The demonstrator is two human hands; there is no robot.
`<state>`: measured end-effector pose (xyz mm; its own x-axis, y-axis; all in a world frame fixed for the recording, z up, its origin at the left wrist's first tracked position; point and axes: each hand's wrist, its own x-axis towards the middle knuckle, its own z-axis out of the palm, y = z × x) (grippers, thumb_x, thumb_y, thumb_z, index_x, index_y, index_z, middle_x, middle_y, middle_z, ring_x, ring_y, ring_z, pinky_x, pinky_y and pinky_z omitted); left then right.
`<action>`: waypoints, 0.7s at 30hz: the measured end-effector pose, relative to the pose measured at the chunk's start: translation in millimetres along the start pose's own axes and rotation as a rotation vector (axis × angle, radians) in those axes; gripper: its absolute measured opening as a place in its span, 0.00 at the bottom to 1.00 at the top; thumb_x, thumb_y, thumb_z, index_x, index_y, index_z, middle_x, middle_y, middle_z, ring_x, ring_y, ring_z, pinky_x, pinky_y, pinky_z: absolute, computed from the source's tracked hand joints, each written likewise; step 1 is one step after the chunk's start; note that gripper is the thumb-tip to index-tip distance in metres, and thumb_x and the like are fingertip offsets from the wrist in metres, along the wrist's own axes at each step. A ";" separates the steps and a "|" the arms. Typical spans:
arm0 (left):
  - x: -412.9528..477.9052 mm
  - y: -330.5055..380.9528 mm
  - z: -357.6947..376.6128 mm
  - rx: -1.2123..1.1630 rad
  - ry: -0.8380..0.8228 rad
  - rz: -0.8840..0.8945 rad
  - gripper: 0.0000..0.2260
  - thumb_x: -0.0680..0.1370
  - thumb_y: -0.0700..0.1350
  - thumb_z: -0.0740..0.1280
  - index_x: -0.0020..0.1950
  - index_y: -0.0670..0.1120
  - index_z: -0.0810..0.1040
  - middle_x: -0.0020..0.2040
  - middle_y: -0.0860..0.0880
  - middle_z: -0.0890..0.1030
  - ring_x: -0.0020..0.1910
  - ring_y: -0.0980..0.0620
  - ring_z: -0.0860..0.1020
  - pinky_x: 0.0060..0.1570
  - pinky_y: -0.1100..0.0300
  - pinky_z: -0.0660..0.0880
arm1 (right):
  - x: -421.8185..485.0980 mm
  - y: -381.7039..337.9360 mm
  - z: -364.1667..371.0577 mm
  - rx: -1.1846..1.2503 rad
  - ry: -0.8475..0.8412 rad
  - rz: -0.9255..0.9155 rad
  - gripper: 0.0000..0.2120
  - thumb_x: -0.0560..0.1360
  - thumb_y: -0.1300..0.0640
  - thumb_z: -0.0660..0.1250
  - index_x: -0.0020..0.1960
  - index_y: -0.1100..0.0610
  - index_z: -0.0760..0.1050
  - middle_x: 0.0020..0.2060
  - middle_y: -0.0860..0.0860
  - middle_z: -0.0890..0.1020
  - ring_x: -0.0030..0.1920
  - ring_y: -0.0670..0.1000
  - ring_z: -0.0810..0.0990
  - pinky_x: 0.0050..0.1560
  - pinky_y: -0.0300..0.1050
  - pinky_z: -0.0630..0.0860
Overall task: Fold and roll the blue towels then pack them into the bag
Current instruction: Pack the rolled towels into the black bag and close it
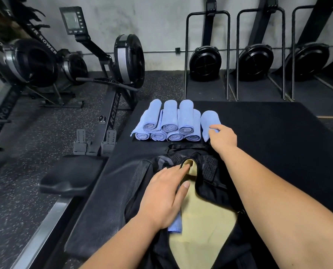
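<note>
rolled pale blue terry towels in a stack (167, 123), 12 o'clock: plain blue, spiral ends | lone pale blue rolled towel (208, 121), 1 o'clock: same blue | black mesh fabric bag (210, 171), centre: black; pale yellow lining (204, 220) | rubber floor (35, 152), 9 o'clock: dark grey, white-speckled | flat black mat (268, 142), 3 o'clock: plain black

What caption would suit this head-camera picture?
Right hand grips a rolled blue towel; left hand presses on the open bag.
</note>
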<state>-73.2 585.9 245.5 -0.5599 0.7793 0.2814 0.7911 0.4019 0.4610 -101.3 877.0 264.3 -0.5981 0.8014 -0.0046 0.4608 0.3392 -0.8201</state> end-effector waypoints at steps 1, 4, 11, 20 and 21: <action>0.2 -0.9 0.2 0.002 0.001 -0.005 0.22 0.88 0.57 0.53 0.83 0.57 0.63 0.75 0.60 0.72 0.74 0.58 0.68 0.76 0.51 0.64 | -4.9 -1.8 -5.7 0.034 0.023 0.011 0.16 0.78 0.53 0.66 0.64 0.44 0.82 0.68 0.51 0.79 0.64 0.57 0.79 0.62 0.49 0.77; 0.4 -2.0 0.4 0.018 -0.006 -0.008 0.23 0.87 0.58 0.51 0.83 0.57 0.63 0.77 0.59 0.71 0.76 0.58 0.67 0.77 0.51 0.63 | -26.6 -4.9 -24.1 0.164 0.052 0.040 0.15 0.75 0.55 0.69 0.60 0.43 0.82 0.65 0.48 0.80 0.61 0.55 0.80 0.60 0.50 0.79; 3.9 2.3 -11.0 0.048 -0.081 0.012 0.27 0.84 0.54 0.52 0.84 0.55 0.61 0.81 0.55 0.68 0.79 0.53 0.66 0.79 0.50 0.62 | -87.1 -5.0 -75.2 0.310 -0.005 0.002 0.18 0.71 0.55 0.72 0.58 0.39 0.81 0.57 0.43 0.82 0.54 0.53 0.84 0.57 0.51 0.82; 18.8 24.5 -58.1 0.108 -0.167 -0.082 0.36 0.72 0.48 0.57 0.83 0.54 0.65 0.78 0.53 0.71 0.75 0.45 0.68 0.75 0.48 0.65 | -164.3 -7.5 -130.7 0.534 -0.093 -0.078 0.15 0.74 0.61 0.68 0.53 0.42 0.82 0.53 0.52 0.82 0.44 0.53 0.82 0.49 0.51 0.85; 18.2 28.5 -64.8 0.110 -0.180 -0.090 0.36 0.72 0.48 0.58 0.83 0.55 0.65 0.78 0.53 0.71 0.74 0.44 0.69 0.74 0.47 0.66 | -173.9 -6.3 -136.1 0.594 -0.132 -0.087 0.15 0.75 0.63 0.68 0.53 0.45 0.83 0.53 0.52 0.81 0.44 0.52 0.81 0.47 0.48 0.84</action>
<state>-76.8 580.3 318.4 -0.5841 0.8073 0.0838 0.7677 0.5160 0.3800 89.0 802.6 348.1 -0.7106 0.7026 0.0373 -0.0152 0.0376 -0.9992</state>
